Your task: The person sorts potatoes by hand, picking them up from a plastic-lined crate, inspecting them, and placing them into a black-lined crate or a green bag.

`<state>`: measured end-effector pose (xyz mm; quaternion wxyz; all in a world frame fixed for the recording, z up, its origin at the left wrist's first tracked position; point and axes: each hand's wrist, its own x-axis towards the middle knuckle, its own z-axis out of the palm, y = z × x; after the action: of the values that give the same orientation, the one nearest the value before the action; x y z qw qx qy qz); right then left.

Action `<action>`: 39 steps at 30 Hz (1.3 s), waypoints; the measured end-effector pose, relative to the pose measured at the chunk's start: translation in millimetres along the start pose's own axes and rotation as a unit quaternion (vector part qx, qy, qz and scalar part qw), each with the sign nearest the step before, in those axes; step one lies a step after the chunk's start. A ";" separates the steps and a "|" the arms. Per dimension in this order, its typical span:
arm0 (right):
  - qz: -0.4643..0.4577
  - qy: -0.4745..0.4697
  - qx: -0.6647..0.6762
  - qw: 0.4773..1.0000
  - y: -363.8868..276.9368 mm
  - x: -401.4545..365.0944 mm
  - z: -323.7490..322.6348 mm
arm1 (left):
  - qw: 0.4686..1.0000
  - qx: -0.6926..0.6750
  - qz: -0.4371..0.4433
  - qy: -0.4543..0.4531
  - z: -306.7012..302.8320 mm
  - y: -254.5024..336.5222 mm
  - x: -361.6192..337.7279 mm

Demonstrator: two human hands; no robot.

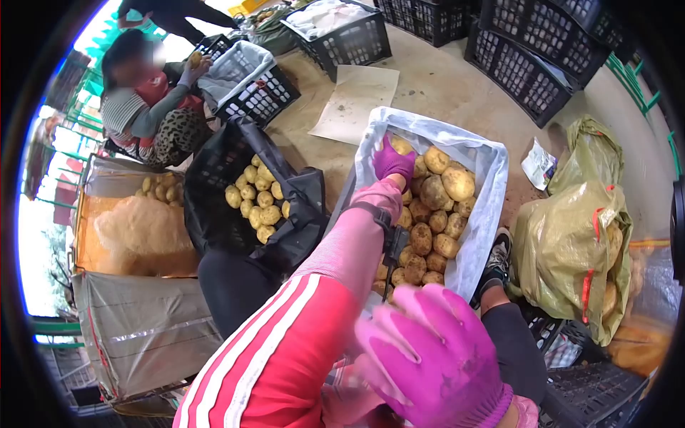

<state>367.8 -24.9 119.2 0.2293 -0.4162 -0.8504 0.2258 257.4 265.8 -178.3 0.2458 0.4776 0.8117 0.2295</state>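
Observation:
My left hand (pixel 393 162), in a purple glove, reaches into the far left corner of a crate lined with pale plastic (pixel 492 192). Its fingers close against a potato (pixel 401 146) at the top of the heap. Many dirt-marked potatoes (pixel 432 192) fill this crate. Nearer the camera, my right hand (pixel 435 349), also purple-gloved, hangs over the crate's near edge with its back up and fingers curled. Motion blurs it slightly, and what lies under its fingers is hidden. Left of the crate, a black-lined crate (pixel 303 207) holds yellower potatoes (pixel 260 192).
A crouching person (pixel 160 107) holds a potato at the upper left beside a lined crate (pixel 260 96). Black crates (pixel 517 78) stand at the upper right. Cardboard (pixel 357 103) lies on the floor. Full green sacks (pixel 564 242) are on the right, a tan sack (pixel 146 235) on the left.

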 end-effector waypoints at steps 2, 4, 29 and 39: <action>-0.037 0.027 0.062 0.997 -4.0 11.7 -13.7 | 0.996 -0.082 0.018 -0.020 -6.0 -3.9 -1.6; -0.060 0.109 0.012 0.992 -7.1 27.9 -14.0 | 0.982 -0.181 0.050 -0.036 2.5 -22.3 1.6; 0.227 0.101 0.438 0.864 49.9 82.7 95.1 | 0.836 -0.419 0.280 -0.218 -230.9 -62.4 -135.9; 0.169 0.136 0.219 0.951 55.9 85.4 105.0 | 0.813 -0.439 0.237 -0.301 -233.7 -59.2 -124.2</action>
<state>294.0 55.0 21.0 0.3869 -0.5202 -0.6578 0.3833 126.3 97.3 -11.1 0.5996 0.5416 0.3721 0.4568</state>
